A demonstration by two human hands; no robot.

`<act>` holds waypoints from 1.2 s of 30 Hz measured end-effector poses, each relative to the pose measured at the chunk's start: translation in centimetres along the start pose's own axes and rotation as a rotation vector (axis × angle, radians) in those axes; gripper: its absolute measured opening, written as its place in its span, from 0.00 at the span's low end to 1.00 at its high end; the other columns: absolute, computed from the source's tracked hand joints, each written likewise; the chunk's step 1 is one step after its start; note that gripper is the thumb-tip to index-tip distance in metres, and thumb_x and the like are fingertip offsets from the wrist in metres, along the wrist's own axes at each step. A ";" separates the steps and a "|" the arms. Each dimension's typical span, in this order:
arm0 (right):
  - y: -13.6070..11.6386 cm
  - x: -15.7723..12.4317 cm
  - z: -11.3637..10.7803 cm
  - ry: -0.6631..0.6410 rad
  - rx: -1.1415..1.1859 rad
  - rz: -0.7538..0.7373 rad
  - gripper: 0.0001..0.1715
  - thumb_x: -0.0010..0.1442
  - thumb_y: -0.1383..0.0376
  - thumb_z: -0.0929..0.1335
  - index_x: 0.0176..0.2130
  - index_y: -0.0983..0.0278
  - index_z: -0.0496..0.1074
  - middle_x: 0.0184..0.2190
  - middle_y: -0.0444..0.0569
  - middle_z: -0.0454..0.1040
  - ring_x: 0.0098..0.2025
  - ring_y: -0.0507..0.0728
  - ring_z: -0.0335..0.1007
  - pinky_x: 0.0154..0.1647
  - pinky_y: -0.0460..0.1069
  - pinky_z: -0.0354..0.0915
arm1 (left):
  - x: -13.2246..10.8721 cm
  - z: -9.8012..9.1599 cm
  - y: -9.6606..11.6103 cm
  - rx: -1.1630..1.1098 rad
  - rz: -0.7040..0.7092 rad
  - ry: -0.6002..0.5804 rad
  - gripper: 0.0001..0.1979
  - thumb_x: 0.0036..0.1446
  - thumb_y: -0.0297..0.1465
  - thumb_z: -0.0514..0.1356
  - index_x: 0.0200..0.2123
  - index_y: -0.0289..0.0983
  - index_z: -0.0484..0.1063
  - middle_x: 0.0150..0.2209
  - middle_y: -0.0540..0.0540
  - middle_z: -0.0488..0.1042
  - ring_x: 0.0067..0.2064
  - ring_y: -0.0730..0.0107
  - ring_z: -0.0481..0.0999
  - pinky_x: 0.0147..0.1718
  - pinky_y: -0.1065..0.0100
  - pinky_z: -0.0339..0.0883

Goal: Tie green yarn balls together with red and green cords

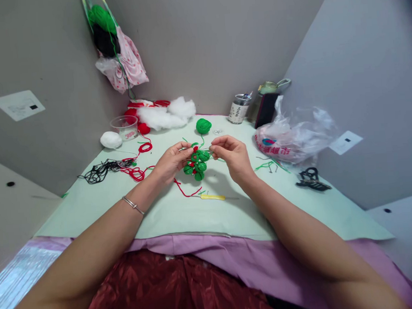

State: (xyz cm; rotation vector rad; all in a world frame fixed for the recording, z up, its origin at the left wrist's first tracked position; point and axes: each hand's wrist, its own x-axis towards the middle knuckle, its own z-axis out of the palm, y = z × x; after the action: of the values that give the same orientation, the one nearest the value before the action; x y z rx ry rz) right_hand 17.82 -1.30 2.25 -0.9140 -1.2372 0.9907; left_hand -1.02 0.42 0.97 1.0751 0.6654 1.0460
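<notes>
Above the middle of the table, a green and red crocheted piece (pixel 199 166) with several round green balls hangs from the fingers of my left hand (pixel 174 161), which pinches its top left side. Just right of it, my right hand (pixel 230 153) has thumb and forefinger pressed together on something thin, too small to make out clearly. A green yarn ball (pixel 203 126) sits behind the piece, its strand running toward it. In front lies a crochet hook with a yellow handle (pixel 212 197), beside a red yarn strand (pixel 185 192).
Black yarn (pixel 106 170), red yarn (pixel 137 173), a white ball (pixel 111 140) and a clear cup (pixel 128 131) are left. White stuffing (pixel 166 115) lies behind. A pen holder (pixel 238 109), phone (pixel 266 110), plastic bag (pixel 289 139) and black hair clip (pixel 312 180) are right.
</notes>
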 end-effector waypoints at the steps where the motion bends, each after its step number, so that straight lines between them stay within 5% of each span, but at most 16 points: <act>1: 0.1 0.1 -0.1 -0.012 0.024 0.037 0.09 0.46 0.65 0.75 0.31 0.63 0.74 0.25 0.41 0.73 0.25 0.49 0.66 0.29 0.47 0.65 | 0.0 0.0 0.0 -0.001 0.002 -0.009 0.17 0.49 0.36 0.70 0.38 0.35 0.69 0.32 0.46 0.78 0.31 0.71 0.77 0.30 0.71 0.69; 10: 0.7 0.1 -0.4 -0.158 0.186 0.285 0.18 0.41 0.62 0.79 0.32 0.64 0.75 0.25 0.41 0.72 0.24 0.47 0.65 0.29 0.45 0.65 | 0.2 -0.3 0.0 -0.035 0.024 -0.025 0.18 0.49 0.35 0.70 0.39 0.36 0.68 0.31 0.48 0.77 0.29 0.71 0.76 0.29 0.71 0.69; 18: 1.6 0.0 -0.1 -0.270 -0.203 0.033 0.12 0.51 0.58 0.73 0.30 0.65 0.77 0.24 0.43 0.73 0.25 0.50 0.65 0.29 0.46 0.64 | 0.0 0.1 0.1 -0.059 0.004 -0.032 0.15 0.50 0.32 0.69 0.38 0.36 0.68 0.33 0.48 0.77 0.34 0.71 0.78 0.36 0.69 0.72; 26: 1.6 0.3 -0.5 -0.203 -0.242 -0.066 0.06 0.52 0.66 0.70 0.32 0.63 0.78 0.32 0.45 0.75 0.30 0.50 0.67 0.33 0.48 0.65 | -0.5 0.5 0.5 -0.005 -0.057 -0.139 0.17 0.52 0.37 0.68 0.39 0.36 0.66 0.31 0.45 0.76 0.32 0.67 0.77 0.28 0.71 0.69; 31: 1.8 0.5 -0.7 -0.215 -0.265 -0.119 0.06 0.53 0.64 0.71 0.33 0.63 0.79 0.32 0.45 0.73 0.29 0.50 0.66 0.33 0.48 0.64 | -0.6 0.4 0.5 -0.012 -0.052 -0.189 0.15 0.54 0.38 0.66 0.38 0.36 0.66 0.23 0.51 0.70 0.26 0.73 0.71 0.23 0.74 0.64; 36: 1.4 0.4 -0.7 -0.238 -0.276 -0.105 0.07 0.53 0.63 0.71 0.32 0.63 0.78 0.31 0.45 0.73 0.27 0.49 0.65 0.31 0.48 0.64 | -0.5 0.5 0.5 -0.020 -0.015 -0.146 0.16 0.52 0.37 0.68 0.39 0.37 0.68 0.24 0.51 0.72 0.25 0.74 0.71 0.23 0.74 0.64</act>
State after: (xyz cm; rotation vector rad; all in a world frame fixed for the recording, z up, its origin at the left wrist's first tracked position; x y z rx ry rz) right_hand 18.42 -0.44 0.95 -0.9502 -1.6370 0.8761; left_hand -0.98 -0.17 1.63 1.1161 0.5444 0.9492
